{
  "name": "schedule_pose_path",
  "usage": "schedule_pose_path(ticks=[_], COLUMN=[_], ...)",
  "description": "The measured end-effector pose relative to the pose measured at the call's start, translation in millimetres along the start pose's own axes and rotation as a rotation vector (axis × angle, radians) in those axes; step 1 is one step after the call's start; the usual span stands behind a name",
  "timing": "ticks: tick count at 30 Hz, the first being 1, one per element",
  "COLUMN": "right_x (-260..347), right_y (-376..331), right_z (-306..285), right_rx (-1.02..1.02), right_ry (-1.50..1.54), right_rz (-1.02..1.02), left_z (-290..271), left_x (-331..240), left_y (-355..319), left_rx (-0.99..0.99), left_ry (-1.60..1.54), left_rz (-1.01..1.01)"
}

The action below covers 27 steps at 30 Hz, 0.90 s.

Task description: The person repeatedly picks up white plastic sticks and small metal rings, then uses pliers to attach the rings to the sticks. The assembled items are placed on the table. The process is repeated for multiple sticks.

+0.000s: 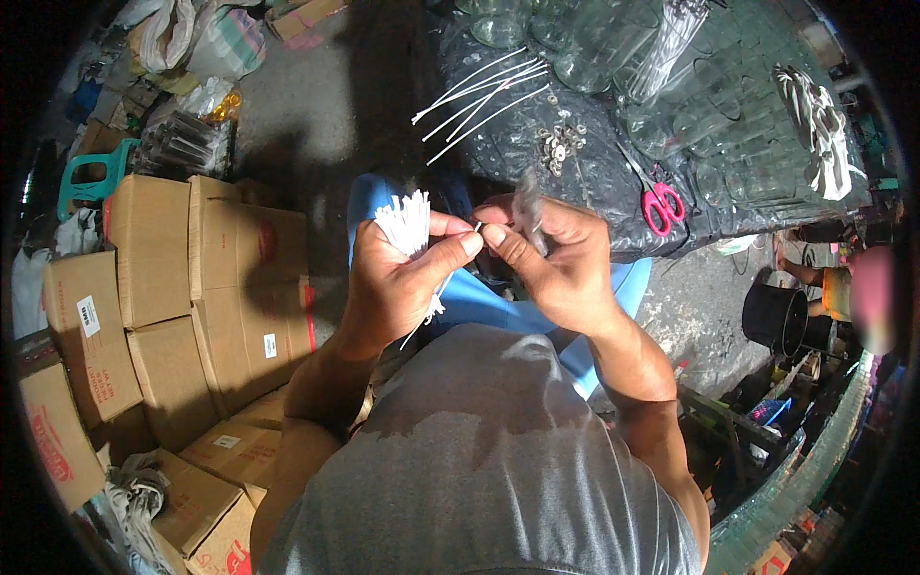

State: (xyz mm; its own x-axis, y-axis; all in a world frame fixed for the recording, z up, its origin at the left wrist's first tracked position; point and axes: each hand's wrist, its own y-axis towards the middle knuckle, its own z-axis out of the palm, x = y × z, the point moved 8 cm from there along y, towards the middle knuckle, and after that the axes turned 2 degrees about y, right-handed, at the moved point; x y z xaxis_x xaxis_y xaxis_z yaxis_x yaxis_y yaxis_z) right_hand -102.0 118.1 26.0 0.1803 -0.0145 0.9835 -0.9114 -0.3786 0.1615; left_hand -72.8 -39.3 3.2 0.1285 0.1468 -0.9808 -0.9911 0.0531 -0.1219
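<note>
Grey shirt fills the bottom, and just past it the left hand (398,278) grips a bundle of thin white wicks (409,225) while the right hand (556,259) pinches a small metal tab (478,227) at one wick's tip. They look light, floppy and easy to fray, so I'd hold close to the end. Further out, loose wicks (484,96), a pile of metal tabs (561,146), red scissors (661,206) and fragile glass jars (709,115) crowd the black-covered table (594,192), cardboard boxes (220,278) stacked at left.

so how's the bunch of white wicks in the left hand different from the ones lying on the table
The bunch is packed tight and stands upright in the left hand; the loose wicks lie flat on the black sheet, fanned apart. The bunch is gripped by fingers; the loose wicks are untouched. The bunch shows mostly its tips, the loose wicks their whole length. Both are thin, white and straight.
</note>
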Motion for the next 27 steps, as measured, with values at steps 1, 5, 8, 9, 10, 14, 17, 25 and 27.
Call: schedule_pose_path(ticks=[1, 5, 8, 9, 10, 14, 17, 25, 27], right_x=[8.0, 22.9, 40.3, 40.9, 42.1, 40.1, 40.6, 44.6, 44.6], right_y=[3.4, 6.5, 8.3, 7.4, 5.9, -3.2, -10.2, -10.6, -9.9], right_z=[1.1, -6.6, -17.2, -18.3, -20.9, -23.0, -15.5, -6.7, -6.5], right_rx=[0.009, -0.032, 0.064, 0.093, 0.116, 0.329, 0.393, 0.375, 0.373], right_ry=[-0.079, -0.125, -0.396, -0.481, -0.569, -0.814, -0.827, -0.835, -0.845], right_rz=[-0.119, -0.180, 0.099, 0.097, 0.097, 0.062, -0.022, -0.064, -0.067], left_z=[-0.8, -4.9, -14.8, -16.0, -15.2, -13.2, -12.8, -11.6, -11.4], left_x=[1.2, 0.7, -2.5, -5.0, -8.8, -17.1, -13.1, -12.7, -13.7], left_y=[-0.2, 1.0, -2.0, -3.0, -2.7, -0.8, -2.8, -6.2, -6.8], left_rx=[-0.010, -0.053, -0.106, -0.103, -0.094, -0.038, -0.006, 0.033, 0.032], left_ry=[-0.005, 0.006, 0.022, -0.022, -0.068, -0.158, -0.133, -0.072, -0.028], left_rz=[0.009, 0.002, 0.069, 0.083, 0.095, 0.136, 0.130, 0.129, 0.124])
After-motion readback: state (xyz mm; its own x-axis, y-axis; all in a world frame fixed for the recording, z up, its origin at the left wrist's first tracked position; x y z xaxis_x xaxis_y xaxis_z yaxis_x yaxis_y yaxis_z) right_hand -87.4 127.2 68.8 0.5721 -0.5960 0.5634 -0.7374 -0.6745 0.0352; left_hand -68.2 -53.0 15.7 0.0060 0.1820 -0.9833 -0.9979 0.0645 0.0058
